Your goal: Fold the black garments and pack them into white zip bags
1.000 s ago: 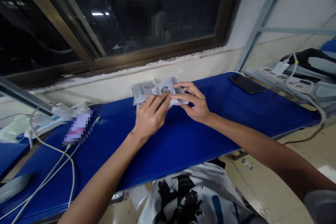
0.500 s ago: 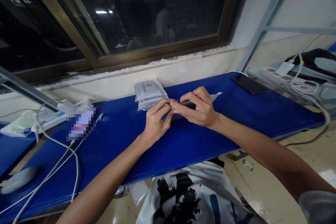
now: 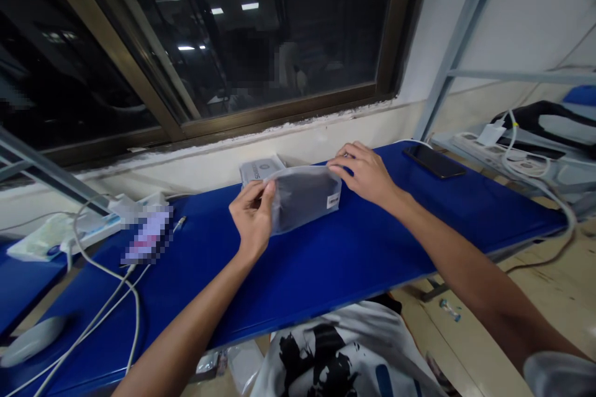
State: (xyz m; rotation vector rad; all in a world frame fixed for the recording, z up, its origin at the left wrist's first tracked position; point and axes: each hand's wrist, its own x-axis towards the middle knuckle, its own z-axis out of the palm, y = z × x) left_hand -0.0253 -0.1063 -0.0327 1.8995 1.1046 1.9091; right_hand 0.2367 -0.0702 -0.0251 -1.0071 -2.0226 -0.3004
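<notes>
A frosted plastic pouch [image 3: 305, 197] with something dark inside is held up over the blue table [image 3: 354, 254], its flat face turned toward me. My left hand [image 3: 251, 217] pinches its left edge. At the pouch's upper right corner, my right hand [image 3: 365, 170] grips with closed fingers. A small white label sits near the pouch's right end. Behind it, a stack of grey printed packets [image 3: 258, 169] lies by the wall, partly hidden by the pouch.
A dark phone [image 3: 434, 161] lies at the table's far right. A blurred phone [image 3: 146, 234] with white cables [image 3: 107, 298] sits at the left, beside a power strip [image 3: 125, 206]. Another power strip and cables [image 3: 516, 149] are on the right. A window runs behind.
Both hands lifted one pouch off the stack of packets, drew it toward me and turned it upright, then moved apart to its two ends. The camera tilted slightly.
</notes>
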